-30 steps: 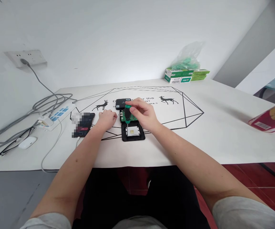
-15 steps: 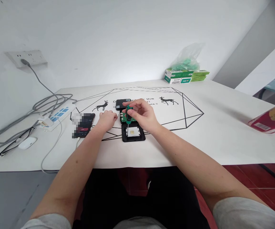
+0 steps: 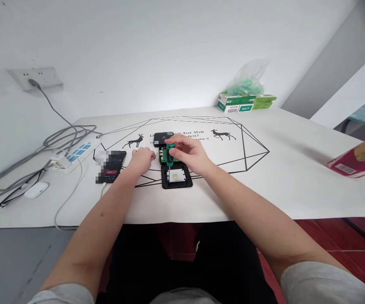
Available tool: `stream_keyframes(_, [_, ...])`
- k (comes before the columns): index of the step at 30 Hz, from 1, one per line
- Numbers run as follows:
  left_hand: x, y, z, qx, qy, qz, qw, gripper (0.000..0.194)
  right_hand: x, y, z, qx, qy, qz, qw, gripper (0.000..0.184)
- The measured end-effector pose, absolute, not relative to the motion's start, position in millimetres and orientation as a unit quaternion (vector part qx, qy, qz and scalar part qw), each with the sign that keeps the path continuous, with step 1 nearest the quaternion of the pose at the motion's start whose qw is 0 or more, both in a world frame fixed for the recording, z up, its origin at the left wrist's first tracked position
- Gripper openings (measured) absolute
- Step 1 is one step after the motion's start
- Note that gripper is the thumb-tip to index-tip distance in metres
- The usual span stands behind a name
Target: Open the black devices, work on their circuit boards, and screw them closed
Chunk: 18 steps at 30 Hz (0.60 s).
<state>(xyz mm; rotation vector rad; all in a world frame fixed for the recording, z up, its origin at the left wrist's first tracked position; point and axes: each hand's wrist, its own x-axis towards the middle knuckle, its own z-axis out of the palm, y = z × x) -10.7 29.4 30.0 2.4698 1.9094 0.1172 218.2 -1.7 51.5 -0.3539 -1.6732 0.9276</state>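
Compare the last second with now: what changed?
The right hand keeps hold of the screwdriver; its thumb now sits slightly further left and lower in view. Nothing visibly let go. Left hand, black case part and phone unchanged.

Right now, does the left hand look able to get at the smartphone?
Probably yes: the left hand is just to the right of the smartphone, and nothing appears to stand between them. The white cable at its near end might hamper lifting, though.
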Motion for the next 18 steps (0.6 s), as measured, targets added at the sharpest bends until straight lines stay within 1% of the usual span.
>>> stream_keyframes(6, [-10.3, 29.3, 31.0, 0.793, 0.607, 0.041, 0.006, 0.031, 214.4, -3.2, 49.5, -0.175, -0.71, 0.384, 0.563, 0.041])
stream_keyframes(12, [-11.1, 32.1, 30.0, 0.797, 0.603, 0.034, -0.002, 0.029, 212.7, -4.6, 47.3, -0.17, -0.734, 0.333, 0.567, 0.035])
stream_keyframes(16, [-11.7, 32.5, 29.2, 0.801, 0.598, 0.034, -0.011, 0.03, 216.0, -6.0, 48.5, -0.193, -0.765, 0.305, 0.534, 0.04])
stream_keyframes(18, [-12.3, 31.9, 29.2, 0.805, 0.592, 0.033, -0.015, 0.029, 217.3, -7.2, 48.8, -0.213, -0.771, 0.297, 0.522, 0.038])
